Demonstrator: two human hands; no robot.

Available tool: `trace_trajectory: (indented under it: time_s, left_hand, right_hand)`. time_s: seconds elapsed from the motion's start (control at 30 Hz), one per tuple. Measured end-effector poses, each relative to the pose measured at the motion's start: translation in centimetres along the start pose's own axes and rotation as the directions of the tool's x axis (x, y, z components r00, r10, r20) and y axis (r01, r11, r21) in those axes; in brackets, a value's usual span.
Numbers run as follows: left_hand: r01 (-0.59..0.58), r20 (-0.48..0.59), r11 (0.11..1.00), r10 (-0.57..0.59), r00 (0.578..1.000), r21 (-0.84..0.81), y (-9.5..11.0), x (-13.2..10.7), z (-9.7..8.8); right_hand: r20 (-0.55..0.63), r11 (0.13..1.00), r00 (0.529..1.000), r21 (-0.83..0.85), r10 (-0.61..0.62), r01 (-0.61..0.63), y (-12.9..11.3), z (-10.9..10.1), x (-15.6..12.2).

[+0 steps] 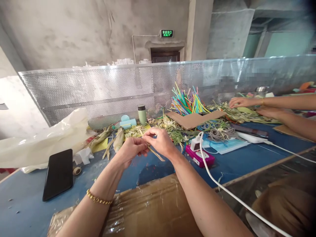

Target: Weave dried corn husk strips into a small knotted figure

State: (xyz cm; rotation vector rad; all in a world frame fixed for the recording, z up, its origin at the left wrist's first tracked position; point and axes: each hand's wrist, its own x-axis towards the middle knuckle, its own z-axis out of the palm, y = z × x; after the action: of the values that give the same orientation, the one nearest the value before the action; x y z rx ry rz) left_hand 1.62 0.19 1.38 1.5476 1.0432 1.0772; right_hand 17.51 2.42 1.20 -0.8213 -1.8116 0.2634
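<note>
My left hand [131, 150] and my right hand [161, 142] meet above the near part of the blue table. Between their pinched fingertips is a thin, pale tan strip of dried husk [156, 154], with one end sticking up past the fingers and the other slanting down below my right hand. Both hands are closed, and the exact grip of each finger is partly hidden. Behind them lies a heap of dried and green plant strips [168, 125]. To the left of the heap is a bundle of pale husk [118, 140].
A black phone [58, 174] and plastic sheeting [46, 138] lie left. A green bottle [142, 115] and colourful pipe cleaners [189, 101] stand behind. Right are a magenta power strip [199, 156], a white cable [217, 184] and a co-worker's hands [240, 102]. Cardboard [150, 207] lies beneath my forearms.
</note>
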Motion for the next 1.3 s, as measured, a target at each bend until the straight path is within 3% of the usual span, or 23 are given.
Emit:
trace_trajectory:
  time_s: [0.1,0.17,0.2,0.27,0.37,0.63,1.0,1.1,1.2,1.23,1.3]
  left_hand:
    - [0.001,-0.123,0.995,-0.014,0.992,-0.103,0.1,0.2,0.0]
    - [-0.004,-0.195,0.982,-0.033,0.980,-0.188,0.1,0.3,-0.1]
    - [-0.008,-0.214,0.976,-0.040,0.976,-0.219,0.1,0.4,-0.1]
    - [-0.016,-0.224,0.970,-0.040,0.974,-0.243,0.1,0.4,-0.1]
    - [-0.031,-0.195,0.977,-0.012,0.981,-0.213,0.0,0.3,0.2]
    - [-0.085,-0.173,0.993,0.069,0.982,-0.084,0.5,-0.1,1.2]
    - [-0.130,-0.153,0.980,0.107,0.982,-0.151,0.2,0.0,1.4]
    - [-0.079,-0.165,0.962,0.037,0.986,-0.260,0.1,0.1,1.4]
    - [-0.069,-0.224,0.932,-0.014,0.975,-0.357,-0.2,0.3,1.0]
    - [-0.076,-0.249,0.924,-0.021,0.968,-0.375,-0.3,0.4,0.9]
    - [-0.100,-0.291,0.917,-0.019,0.957,-0.386,-0.4,0.6,0.6]
  right_hand:
    - [-0.279,0.989,0.960,-0.129,0.032,-0.071,0.7,-0.3,0.3]
    - [-0.374,0.966,0.921,-0.179,0.108,-0.186,1.0,-0.3,0.3]
    - [-0.344,0.958,0.926,-0.177,0.156,-0.227,1.1,-0.2,0.3]
    - [-0.172,0.964,0.960,-0.110,0.220,-0.240,1.0,0.1,0.2]
    - [0.005,0.980,0.980,0.013,0.197,-0.197,0.7,0.4,0.1]
    - [-0.083,0.971,0.972,-0.071,0.220,-0.226,-0.2,0.1,0.1]
    - [-0.108,0.957,0.982,-0.233,0.152,-0.174,0.0,0.4,-0.1]
    - [-0.172,0.937,0.982,-0.327,0.073,-0.127,-0.2,0.3,-0.2]
    - [-0.330,0.873,0.940,-0.479,-0.085,-0.090,-0.9,0.0,-0.6]
    - [-0.341,0.852,0.933,-0.517,-0.118,-0.081,-1.2,0.0,-0.7]
    - [-0.259,0.845,0.960,-0.533,-0.102,-0.053,-1.6,0.2,-0.8]
